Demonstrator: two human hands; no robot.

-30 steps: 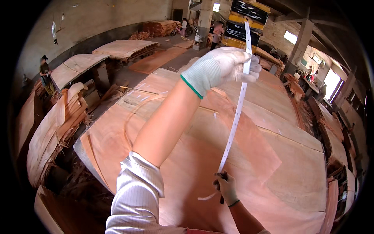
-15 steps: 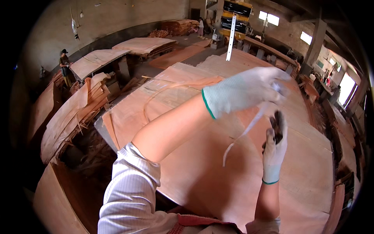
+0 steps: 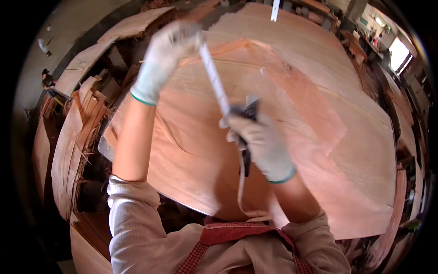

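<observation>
A white tape strip (image 3: 213, 75) is stretched between my two gloved hands above a broad stack of reddish wood veneer sheets (image 3: 328, 192). My left hand (image 3: 166, 50), at the far left of the stack, is closed on the strip's upper end; motion blurs its fingers. Nearer to me, my right hand (image 3: 264, 144) is closed around a dark, narrow object (image 3: 247, 162) whose kind I cannot make out. The taut strip reaches this hand. A pale tail of strip (image 3: 241, 187) hangs below it toward my apron (image 3: 237, 233). A darker veneer piece (image 3: 305, 100) lies across the stack.
More veneer piles (image 3: 73, 150) with ragged edges stand to the left. A person (image 3: 49, 84) is beside them at the far left. Another veneer stack (image 3: 404, 109) runs along the right. A white perforated strip (image 3: 275, 10) hangs at the top.
My left hand has swung from the right to the far left, drawing the strip straight. My right hand has moved left and closed around the dark object. The view has tilted downward.
</observation>
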